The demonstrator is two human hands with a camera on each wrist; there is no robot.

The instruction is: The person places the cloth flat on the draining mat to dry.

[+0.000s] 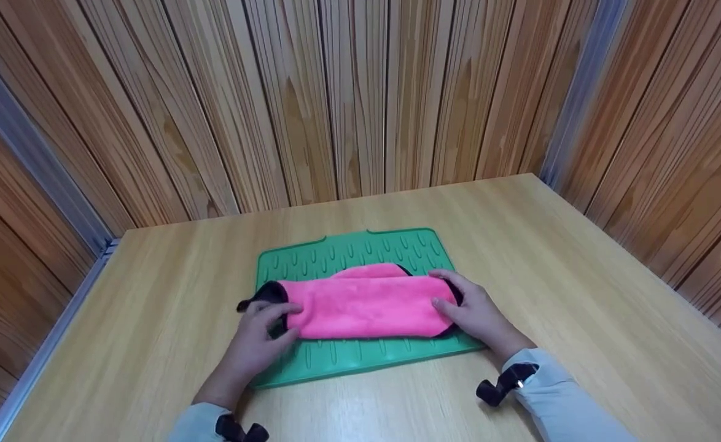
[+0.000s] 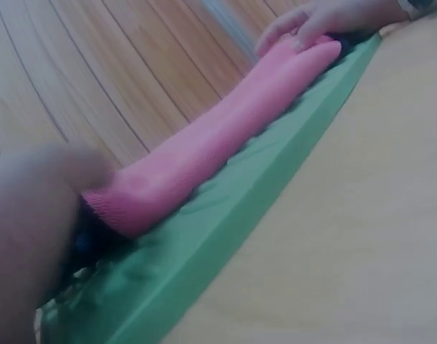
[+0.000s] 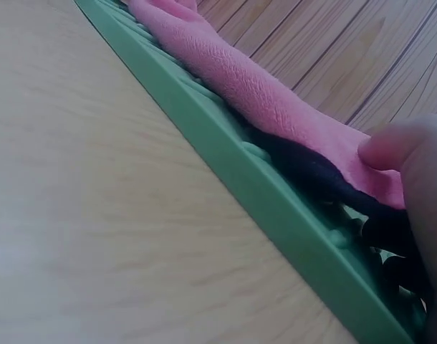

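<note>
A pink cloth (image 1: 366, 307) with black edging lies folded into a long strip across a green ridged mat (image 1: 348, 365). At its left end the black edge curls up, and a folded part shows behind the strip. My left hand (image 1: 259, 334) rests at that end, index finger and thumb touching the pink surface; the hand is blurred in the left wrist view. My right hand (image 1: 474, 310) grips the other end, with the thumb (image 3: 387, 147) on top and the fingers over the far side. Black edging (image 3: 304, 165) hangs under the cloth there.
The mat lies on a light wooden table (image 1: 581, 276). Wood-plank walls (image 1: 360, 98) stand behind and on both sides, with metal posts (image 1: 588, 86) at the corners. Each wrist wears a black strap mount (image 1: 508, 383).
</note>
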